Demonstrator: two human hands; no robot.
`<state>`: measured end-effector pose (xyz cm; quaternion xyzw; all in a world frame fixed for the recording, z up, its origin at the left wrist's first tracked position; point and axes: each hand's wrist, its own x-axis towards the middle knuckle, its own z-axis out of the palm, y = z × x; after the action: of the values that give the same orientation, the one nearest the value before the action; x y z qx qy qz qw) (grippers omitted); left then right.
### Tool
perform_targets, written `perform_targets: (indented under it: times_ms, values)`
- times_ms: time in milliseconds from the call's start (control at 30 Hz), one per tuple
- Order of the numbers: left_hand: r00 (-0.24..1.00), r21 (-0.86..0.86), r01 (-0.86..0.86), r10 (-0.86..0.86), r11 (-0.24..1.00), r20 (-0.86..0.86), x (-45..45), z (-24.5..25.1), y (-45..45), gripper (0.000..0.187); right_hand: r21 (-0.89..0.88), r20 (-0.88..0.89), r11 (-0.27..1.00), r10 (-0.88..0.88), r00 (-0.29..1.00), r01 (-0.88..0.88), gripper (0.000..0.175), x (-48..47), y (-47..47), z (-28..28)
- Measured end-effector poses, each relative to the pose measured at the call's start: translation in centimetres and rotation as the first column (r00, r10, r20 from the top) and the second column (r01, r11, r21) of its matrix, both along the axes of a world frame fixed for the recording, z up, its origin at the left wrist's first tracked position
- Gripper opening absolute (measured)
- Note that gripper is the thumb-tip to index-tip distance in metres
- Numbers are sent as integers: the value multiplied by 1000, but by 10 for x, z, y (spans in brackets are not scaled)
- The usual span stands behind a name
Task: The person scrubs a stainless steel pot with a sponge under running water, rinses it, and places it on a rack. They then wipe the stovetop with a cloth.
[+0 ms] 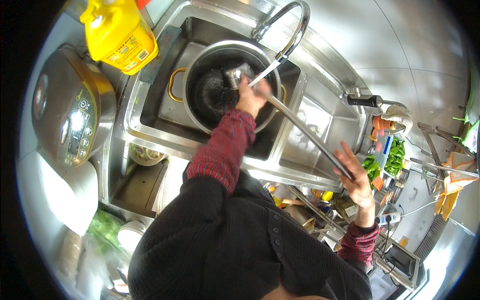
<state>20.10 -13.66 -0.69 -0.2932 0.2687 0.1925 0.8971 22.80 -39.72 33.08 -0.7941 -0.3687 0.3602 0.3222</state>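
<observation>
A long-handled metal ladle (307, 129) slants across the sink, its blurred metal bowl (238, 75) inside a large stockpot (197, 112) with gold-coloured handles. My left hand (253, 98) grips the ladle close to its bowl, over the pot; its fingers are partly blurred. Water from the curved chrome faucet (301, 32) runs down onto this hand and the ladle. At the handle's far end, beyond the right basin, my right hand (357, 182) holds the rod loosely between thumb and spread fingers. Dark, rippled water appears to lie in the pot, which stands in the left basin (168, 116).
On the left stand a yellow jug (120, 37) and a rice cooker (71, 108). The right basin (300, 150) adjoins the pot's basin. Green vegetables (394, 155), a black-handled appliance (363, 100) and a wire rack (431, 140) are at the right.
</observation>
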Motion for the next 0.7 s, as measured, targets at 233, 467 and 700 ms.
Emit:
perform_targets:
  times_ms: [233, 467, 700]
  values:
    - [918, 161, -128, 56, 979, 392, -17, 38, -45, 53, -589, 199, 808, 137, 970, 6, 29, 28, -28, -41]
    - [957, 213, 288, -287, 934, -34, -55, 28, -34, 77, -439, 668, 894, 389, 634, -85, 31, 57, -54, -55]
    - [577, 509, 326, 259, 797, -775, -67, 9, -20, 94, -382, 789, 910, 412, 456, -161, 28, 70, -76, -43]
